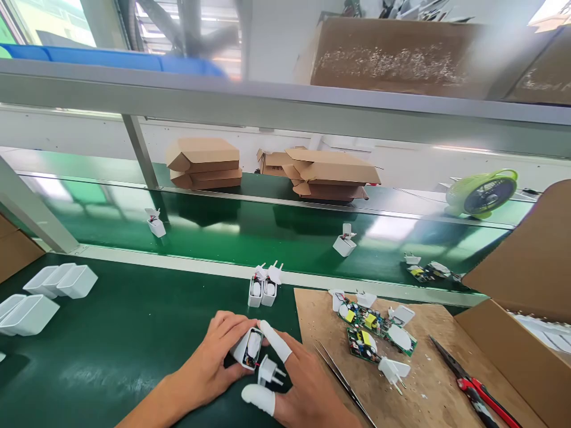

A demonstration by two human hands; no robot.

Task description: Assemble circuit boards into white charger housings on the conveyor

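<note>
My left hand point(213, 358) is closed around a small white plastic charger housing point(241, 351), its open side facing up. A circuit board and a white pad show inside. From the housing, a thin red wire leads to a white two-pin plug cap point(268, 371) lying just to its right. My right hand point(300, 380) wears white finger cots on thumb and index finger. Those two fingers are spread around the plug cap, the index fingertip at the housing's upper corner and the thumb below the cap. Two filled charger housings point(262, 291) stand just beyond my hands.
Circuit boards with plug caps point(375, 327), tweezers point(343, 380) and red-handled pliers point(473, 383) lie on a brown board point(428, 380). White empty housings point(62, 280) sit at left. Beyond runs a green conveyor belt point(214, 232) with chargers on it. An open carton point(504, 351) stands right.
</note>
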